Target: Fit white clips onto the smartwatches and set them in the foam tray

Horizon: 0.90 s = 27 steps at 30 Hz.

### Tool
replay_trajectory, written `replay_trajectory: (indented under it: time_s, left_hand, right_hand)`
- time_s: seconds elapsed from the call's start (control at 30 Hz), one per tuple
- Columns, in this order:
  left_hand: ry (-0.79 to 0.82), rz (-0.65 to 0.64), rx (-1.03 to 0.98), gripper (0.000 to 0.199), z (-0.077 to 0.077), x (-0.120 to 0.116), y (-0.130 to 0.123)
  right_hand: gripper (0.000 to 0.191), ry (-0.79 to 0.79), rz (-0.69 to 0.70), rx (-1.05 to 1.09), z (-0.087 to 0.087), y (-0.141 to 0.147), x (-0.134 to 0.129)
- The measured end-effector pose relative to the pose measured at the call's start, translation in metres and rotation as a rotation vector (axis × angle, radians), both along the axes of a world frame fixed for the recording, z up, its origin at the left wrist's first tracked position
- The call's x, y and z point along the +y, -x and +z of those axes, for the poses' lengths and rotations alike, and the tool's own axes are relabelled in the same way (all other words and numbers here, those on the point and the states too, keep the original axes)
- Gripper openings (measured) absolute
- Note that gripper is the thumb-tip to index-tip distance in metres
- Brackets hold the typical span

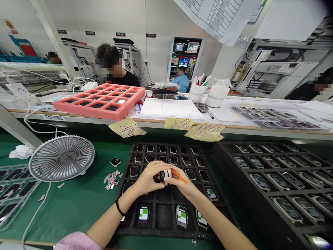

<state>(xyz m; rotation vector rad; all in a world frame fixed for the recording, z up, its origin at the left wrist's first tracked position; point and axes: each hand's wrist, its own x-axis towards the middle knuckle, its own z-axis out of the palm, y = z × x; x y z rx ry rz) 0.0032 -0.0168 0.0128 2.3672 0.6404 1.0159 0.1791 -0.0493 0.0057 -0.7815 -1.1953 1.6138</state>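
Head view: left hand [151, 176] and right hand [185, 184] pinch 1 small rounded black-and-white piece [166, 176] between curled fingers, above rough black foam tray [153, 231]; right also holds 1 thin orange stick [179, 175]. Tray has squarish pockets, 4+ watches [143, 213] lit green-and-white (some partly covered). 1 round ribbed fan [68, 158], 1 pink foam tray [121, 114], 3 creased yellow sheets [127, 127].
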Motion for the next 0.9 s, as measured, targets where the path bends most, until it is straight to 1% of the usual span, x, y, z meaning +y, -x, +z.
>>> replay_trajectory:
  time_s: [0.13,0.3,0.33,0.4,0.5,0.57,0.63,0.7,0.8,0.9]
  left_hand:
    - [0.017,-0.01,-0.018,0.057,-0.001,0.001,0.0]
    - [0.025,-0.018,-0.027,0.059,0.001,0.001,0.0]
    - [0.025,-0.011,-0.027,0.06,0.001,0.002,0.001]
    - [0.031,0.02,-0.036,0.059,0.002,0.003,0.003]
    - [0.087,0.084,-0.052,0.059,0.001,0.005,0.006]
    - [0.147,0.118,-0.055,0.059,-0.001,0.006,0.007]
    - [0.193,0.139,-0.053,0.061,-0.003,0.007,0.007]
    - [0.211,0.149,-0.058,0.063,-0.005,0.007,0.007]
    - [0.218,0.154,-0.073,0.063,-0.005,0.007,0.007]
    - [0.223,0.156,-0.081,0.063,-0.004,0.007,0.007]
  right_hand:
    - [0.047,0.002,-0.028,0.008,0.003,0.002,-0.002]
    - [0.048,0.007,-0.046,-0.037,0.001,0.001,0.001]
    - [0.045,-0.004,-0.076,-0.051,0.001,0.0,0.002]
    - [0.037,-0.056,-0.182,-0.066,0.001,-0.005,0.003]
    - [0.042,-0.205,-0.376,-0.042,0.006,-0.015,0.002]
    - [0.045,-0.318,-0.452,-0.028,0.009,-0.019,-0.003]
    - [0.05,-0.394,-0.468,-0.055,0.01,-0.021,-0.009]
    - [0.056,-0.428,-0.451,-0.114,0.01,-0.02,-0.014]
    - [0.055,-0.433,-0.434,-0.182,0.008,-0.018,-0.016]
    - [0.055,-0.437,-0.447,-0.205,0.007,-0.016,-0.015]
